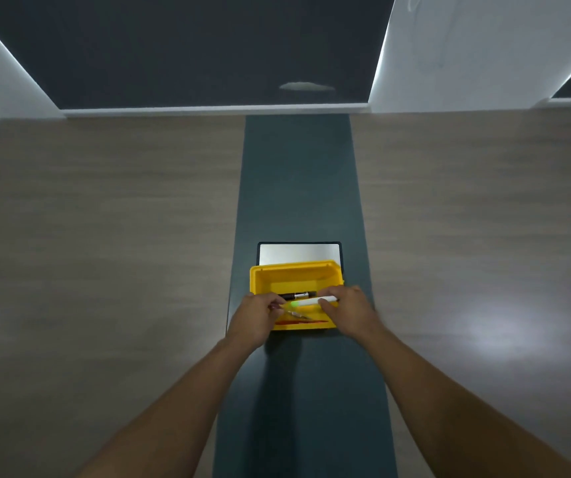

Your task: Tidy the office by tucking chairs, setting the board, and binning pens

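Head view looks down on a long table (104, 236) with a dark strip (298, 174) running along its middle, and on that strip sits a yellow bin (291, 276), its far edge lying over a silver board (299, 253) with a dark frame. Both hands are at the bin. The right hand (348, 310) pinches a white marker (315, 301) near its far end, thumb below and fingers above; the marker lies across the bin with its green tip pointing toward the left hand (256, 315). The left hand's fingers are curled at the bin's left side, closed around something thin and dark, though I cannot tell what it is.

Inside the bin I can see a black marker (299, 294) lying crosswise just beyond the white one, a red pen (299, 322) along the near wall, and another thin pen (298, 315) beside it.

By my reckoning the markers are light, stiff plastic barrels, smooth and a bit slippery, so a pinch at mid-barrel or near the cap should hold well. They roll easily, so laying them down flat inside suits better than dropping. The bin itself looks rigid and light, best lifted by its rim with both hands.
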`<action>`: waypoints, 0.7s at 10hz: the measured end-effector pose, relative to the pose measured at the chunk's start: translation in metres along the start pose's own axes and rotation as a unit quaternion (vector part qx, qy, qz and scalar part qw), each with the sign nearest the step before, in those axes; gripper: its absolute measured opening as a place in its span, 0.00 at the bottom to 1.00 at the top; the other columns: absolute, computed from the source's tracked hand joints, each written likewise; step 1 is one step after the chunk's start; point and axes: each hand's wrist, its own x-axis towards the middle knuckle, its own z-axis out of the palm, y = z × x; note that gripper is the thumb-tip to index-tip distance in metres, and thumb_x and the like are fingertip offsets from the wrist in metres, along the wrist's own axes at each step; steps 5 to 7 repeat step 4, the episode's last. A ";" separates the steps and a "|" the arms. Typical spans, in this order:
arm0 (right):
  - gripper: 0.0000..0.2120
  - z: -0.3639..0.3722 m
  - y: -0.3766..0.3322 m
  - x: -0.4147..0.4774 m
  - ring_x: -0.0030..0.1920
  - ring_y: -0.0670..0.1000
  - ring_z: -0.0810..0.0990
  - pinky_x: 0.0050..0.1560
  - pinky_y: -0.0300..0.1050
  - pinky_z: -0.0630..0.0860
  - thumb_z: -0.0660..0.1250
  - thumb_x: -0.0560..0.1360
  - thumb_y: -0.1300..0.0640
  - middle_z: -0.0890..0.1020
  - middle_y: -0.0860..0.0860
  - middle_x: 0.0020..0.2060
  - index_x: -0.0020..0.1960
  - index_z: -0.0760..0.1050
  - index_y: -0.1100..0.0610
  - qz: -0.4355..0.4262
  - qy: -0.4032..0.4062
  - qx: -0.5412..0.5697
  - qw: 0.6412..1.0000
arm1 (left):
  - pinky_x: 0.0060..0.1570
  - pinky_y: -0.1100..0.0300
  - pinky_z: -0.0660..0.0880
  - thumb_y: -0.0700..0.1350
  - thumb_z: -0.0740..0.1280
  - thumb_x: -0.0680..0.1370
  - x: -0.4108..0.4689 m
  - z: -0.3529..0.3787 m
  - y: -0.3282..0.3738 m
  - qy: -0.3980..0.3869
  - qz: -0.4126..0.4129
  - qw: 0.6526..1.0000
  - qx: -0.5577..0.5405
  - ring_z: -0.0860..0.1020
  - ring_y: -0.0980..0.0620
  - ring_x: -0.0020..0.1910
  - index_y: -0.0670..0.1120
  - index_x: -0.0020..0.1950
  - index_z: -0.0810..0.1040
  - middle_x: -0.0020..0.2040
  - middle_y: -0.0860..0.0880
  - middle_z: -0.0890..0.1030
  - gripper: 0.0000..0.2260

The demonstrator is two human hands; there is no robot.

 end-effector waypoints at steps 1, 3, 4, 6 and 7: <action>0.13 0.003 -0.002 0.003 0.57 0.53 0.75 0.60 0.50 0.77 0.67 0.83 0.45 0.74 0.50 0.55 0.65 0.82 0.42 0.005 -0.015 -0.007 1.000 | 0.64 0.53 0.76 0.50 0.70 0.83 0.000 0.001 -0.002 -0.015 0.033 0.999 0.028 0.78 0.47 0.64 0.53 0.70 0.81 0.63 0.50 0.83 0.15; 0.12 0.005 0.000 -0.003 0.53 0.52 0.79 0.54 0.47 0.80 0.68 0.82 0.45 0.78 0.52 0.57 0.64 0.82 0.43 0.001 -0.007 0.013 1.000 | 0.72 0.48 0.73 0.50 0.69 0.83 -0.010 -0.003 -0.008 -0.014 0.049 0.998 0.033 0.75 0.45 0.70 0.51 0.75 0.77 0.71 0.48 0.79 0.20; 0.12 0.005 0.000 -0.012 0.55 0.53 0.81 0.57 0.51 0.81 0.68 0.81 0.45 0.79 0.52 0.56 0.64 0.82 0.42 0.007 0.013 0.028 1.000 | 0.71 0.48 0.75 0.50 0.69 0.84 -0.018 -0.005 -0.008 -0.010 0.052 0.998 0.020 0.76 0.46 0.69 0.52 0.75 0.77 0.71 0.49 0.79 0.19; 0.12 0.005 0.000 -0.012 0.55 0.53 0.81 0.57 0.51 0.81 0.68 0.81 0.45 0.79 0.52 0.56 0.64 0.82 0.42 0.007 0.013 0.028 1.000 | 0.71 0.48 0.75 0.50 0.69 0.84 -0.018 -0.005 -0.008 -0.010 0.052 0.998 0.020 0.76 0.46 0.69 0.52 0.75 0.77 0.71 0.49 0.79 0.19; 0.12 0.005 0.000 -0.012 0.55 0.53 0.81 0.57 0.51 0.81 0.68 0.81 0.45 0.79 0.52 0.56 0.64 0.82 0.42 0.007 0.013 0.028 1.000 | 0.71 0.48 0.75 0.50 0.69 0.84 -0.018 -0.005 -0.008 -0.010 0.052 0.998 0.020 0.76 0.46 0.69 0.52 0.75 0.77 0.71 0.49 0.79 0.19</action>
